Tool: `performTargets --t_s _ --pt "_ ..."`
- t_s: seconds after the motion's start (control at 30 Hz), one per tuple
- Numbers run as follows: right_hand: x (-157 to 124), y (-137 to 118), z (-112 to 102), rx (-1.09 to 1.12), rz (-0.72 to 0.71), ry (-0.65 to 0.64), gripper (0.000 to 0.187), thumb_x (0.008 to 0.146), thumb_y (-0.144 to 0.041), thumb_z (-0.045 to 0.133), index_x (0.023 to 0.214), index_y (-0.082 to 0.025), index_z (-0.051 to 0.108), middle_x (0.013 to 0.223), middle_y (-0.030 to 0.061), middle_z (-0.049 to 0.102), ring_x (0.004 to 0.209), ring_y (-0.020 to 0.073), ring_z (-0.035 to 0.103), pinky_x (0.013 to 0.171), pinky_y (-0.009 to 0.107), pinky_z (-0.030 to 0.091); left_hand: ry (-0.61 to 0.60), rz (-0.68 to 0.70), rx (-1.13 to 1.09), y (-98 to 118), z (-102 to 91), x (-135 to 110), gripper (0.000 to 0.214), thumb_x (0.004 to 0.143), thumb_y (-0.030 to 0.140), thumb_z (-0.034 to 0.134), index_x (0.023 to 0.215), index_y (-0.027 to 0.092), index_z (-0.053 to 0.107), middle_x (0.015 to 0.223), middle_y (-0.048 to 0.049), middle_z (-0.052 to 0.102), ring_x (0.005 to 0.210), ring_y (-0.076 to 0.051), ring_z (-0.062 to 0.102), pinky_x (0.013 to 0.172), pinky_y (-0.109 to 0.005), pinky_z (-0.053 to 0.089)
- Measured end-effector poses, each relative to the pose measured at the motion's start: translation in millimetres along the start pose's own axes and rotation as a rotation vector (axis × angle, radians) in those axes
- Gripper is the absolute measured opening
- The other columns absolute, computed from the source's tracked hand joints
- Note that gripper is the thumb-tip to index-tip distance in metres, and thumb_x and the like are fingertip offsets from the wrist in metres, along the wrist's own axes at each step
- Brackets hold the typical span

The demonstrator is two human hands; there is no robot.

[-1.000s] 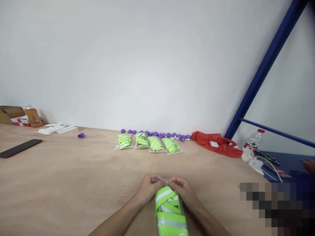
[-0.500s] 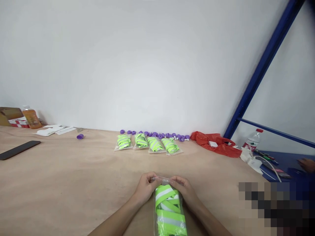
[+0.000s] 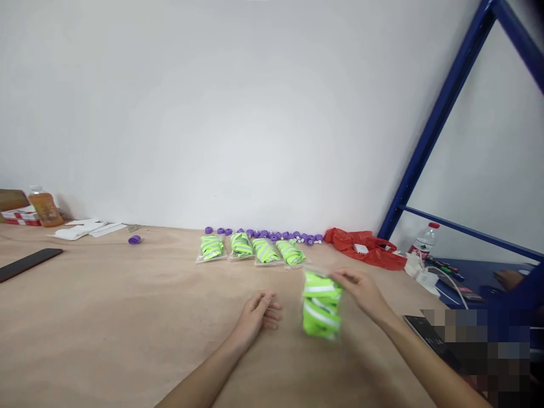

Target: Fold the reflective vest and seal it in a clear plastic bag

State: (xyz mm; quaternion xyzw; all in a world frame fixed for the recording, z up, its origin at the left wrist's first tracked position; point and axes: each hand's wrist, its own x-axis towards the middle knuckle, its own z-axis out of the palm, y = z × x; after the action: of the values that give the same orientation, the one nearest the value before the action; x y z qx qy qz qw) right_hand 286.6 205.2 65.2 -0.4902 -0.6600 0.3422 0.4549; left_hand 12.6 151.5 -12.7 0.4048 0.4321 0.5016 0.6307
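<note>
My right hand (image 3: 359,288) pinches the upper right corner of a clear plastic bag (image 3: 322,306) and holds it above the table. Inside the bag is a folded neon-green strap with silvery reflective stripes; motion blurs it a little. To its left, my left hand (image 3: 257,313) is held over the table with its fingers apart and nothing in them. Farther back, several similar bags of green reflective strap (image 3: 266,251) lie side by side in a row.
Several purple caps (image 3: 287,235) line the wall behind the bags. A red plastic bag (image 3: 369,249) lies right of them. A purple cap (image 3: 134,239), white papers (image 3: 87,228), a dark flat bar (image 3: 28,263) and an orange bottle (image 3: 46,208) are leftward. A blue metal frame (image 3: 442,119) rises at right.
My left hand has let go of the bag and opened. My right hand has lifted the bag up and to the right, away from the near edge. The view has shifted slightly.
</note>
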Motion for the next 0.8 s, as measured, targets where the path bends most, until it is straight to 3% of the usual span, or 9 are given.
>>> performTargets --t_s 0.07,0.13,0.23,0.33,0.4,0.6,0.8 --pt "1 5 -26 -0.054 -0.052 0.117 0.047 0.069 -0.065 0.073 0.083 -0.019 0.076 0.105 0.0134 0.075 0.1 0.0334 0.066 0.091 0.043 0.051 -0.026 0.016 0.019 -1 -0.6 0 0.073 0.063 0.076 0.072 0.102 0.016 0.059 0.096 -0.0106 0.069 0.075 -0.017 0.065 0.064 -0.029 0.051" --pt "-4 23 -42 -0.159 -0.051 0.06 0.038 0.073 -0.057 0.068 0.085 -0.021 0.076 0.126 0.0136 0.069 0.119 0.0367 0.06 0.104 0.047 0.045 -0.052 0.031 0.039 -4 -1.0 1 0.07 0.063 0.076 0.072 0.098 0.015 0.059 0.093 -0.0098 0.069 0.073 -0.017 0.065 0.062 -0.028 0.05" --pt "-19 65 -47 -0.411 0.02 -0.052 0.028 0.07 -0.042 0.06 0.085 -0.024 0.074 0.138 0.0117 0.062 0.133 0.0357 0.051 0.115 0.048 0.034 -0.074 0.044 0.045 -8 -1.1 3 0.067 0.062 0.072 0.075 0.095 0.015 0.06 0.088 -0.0084 0.069 0.071 -0.016 0.064 0.061 -0.027 0.048" --pt "-30 100 -39 -0.608 0.01 0.018 0.036 0.076 -0.038 0.05 0.101 -0.021 0.07 0.138 0.0145 0.059 0.133 0.0319 0.052 0.115 0.046 0.035 -0.095 0.055 0.06 -12 -1.0 4 0.063 0.063 0.068 0.077 0.092 0.014 0.061 0.083 -0.0073 0.069 0.069 -0.015 0.063 0.061 -0.027 0.046" --pt "-32 111 -30 -0.721 -0.034 0.025 0.042 0.083 -0.038 0.045 0.114 -0.02 0.066 0.138 0.0151 0.059 0.132 0.0304 0.052 0.113 0.044 0.038 -0.11 0.062 0.074 -14 -1.1 4 0.061 0.065 0.067 0.077 0.092 0.014 0.061 0.082 -0.0069 0.069 0.068 -0.015 0.062 0.06 -0.026 0.045" --pt "-11 107 -8 -1.024 0.019 0.003 0.054 0.094 -0.039 0.041 0.142 -0.016 0.05 0.142 0.018 0.051 0.125 0.031 0.056 0.103 0.042 0.046 -0.141 0.072 0.113 -17 -0.9 5 0.056 0.069 0.063 0.075 0.092 0.014 0.061 0.078 -0.0056 0.069 0.063 -0.013 0.06 0.06 -0.026 0.044" --pt "31 108 5 -1.198 0.139 -0.076 0.061 0.092 -0.021 0.039 0.153 -0.017 0.037 0.16 0.0139 0.034 0.151 0.0304 0.025 0.116 0.053 0.029 -0.149 0.071 0.134 -20 -0.3 7 0.052 0.071 0.061 0.074 0.09 0.014 0.061 0.075 -0.005 0.069 0.057 -0.012 0.058 0.058 -0.027 0.043"
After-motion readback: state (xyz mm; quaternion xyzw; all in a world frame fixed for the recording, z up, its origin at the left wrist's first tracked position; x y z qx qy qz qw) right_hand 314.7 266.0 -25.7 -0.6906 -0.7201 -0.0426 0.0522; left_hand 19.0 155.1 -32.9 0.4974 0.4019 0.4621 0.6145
